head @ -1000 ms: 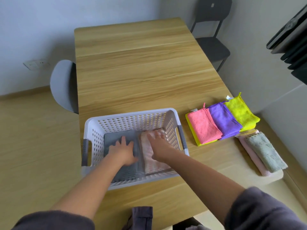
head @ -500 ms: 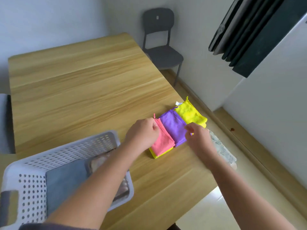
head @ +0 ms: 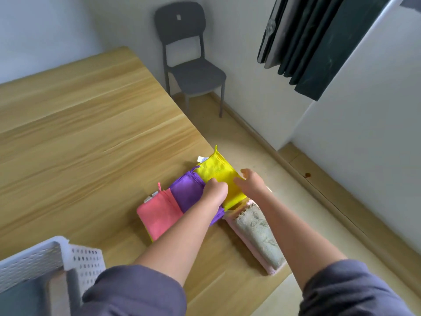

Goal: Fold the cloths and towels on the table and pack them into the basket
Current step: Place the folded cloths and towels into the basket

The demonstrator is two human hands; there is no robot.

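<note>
Head view, near left: white perforated basket point(head: 34, 254) on the wooden table point(head: 91, 133), with a folded grey cloth point(head: 20, 299) and a pinkish towel point(head: 57, 290) side by side inside, both blurred. Further right, an overlapping row of coral cloth point(head: 159, 215), purple cloth point(head: 186, 192) and yellow cloth point(head: 214, 169). Left hand point(head: 215, 188) curled, gripping the yellow cloth's left edge. Right hand point(head: 250, 182) at its right edge, fingers bent, grip impossible to tell. Nearer, at the table's right edge, floral towel point(head: 257, 233) atop a pale pink towel point(head: 271, 270).
</note>
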